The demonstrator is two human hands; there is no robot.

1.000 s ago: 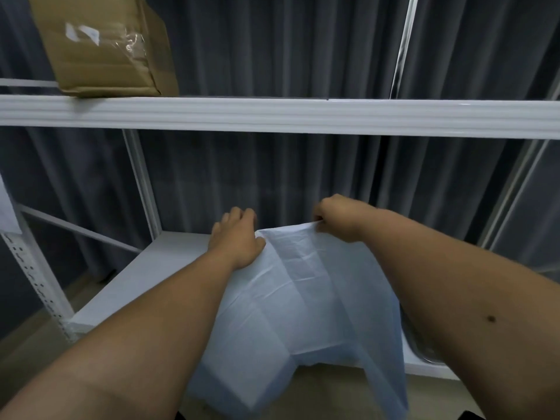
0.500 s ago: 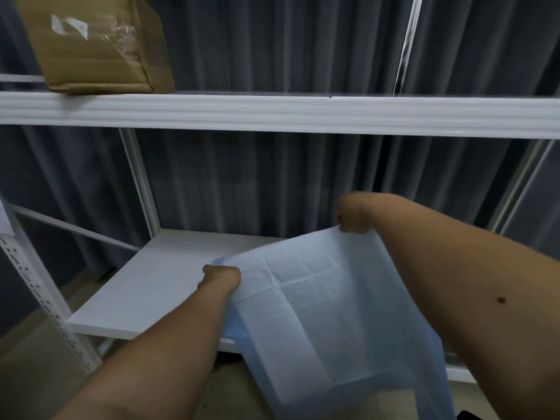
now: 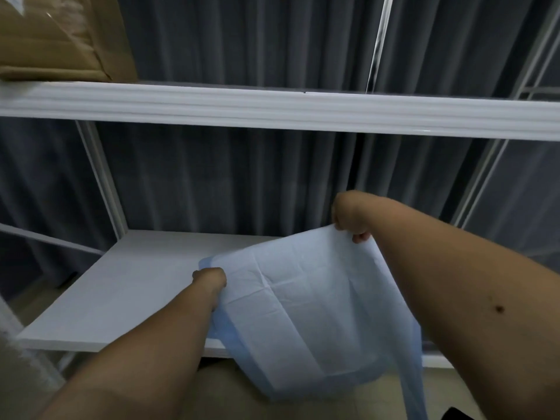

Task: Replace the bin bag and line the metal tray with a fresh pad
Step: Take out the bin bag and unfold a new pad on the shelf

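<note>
Pad: big pale blue disposable pad with a darker blue border and fold creases all over it, half opened out. It's held up in front of the shelving, far end over the lower shelf, near end sagging down past the shelf's front edge.
Left hand: the left hand is curled tight round the pad's left edge, low down, just above the shelf surface.
Right hand: the right hand is closed on the pad's far right corner, pinching it, and sits higher than the other one.
Lower shelf: flat white shelf board, bare on the left side, pad covering the right part.
Upper shelf: white metal shelf rail running across the whole view.
Box: brown cardboard box on the upper shelf, far left.
Background: dark grey pleated curtain behind the rack.
</note>
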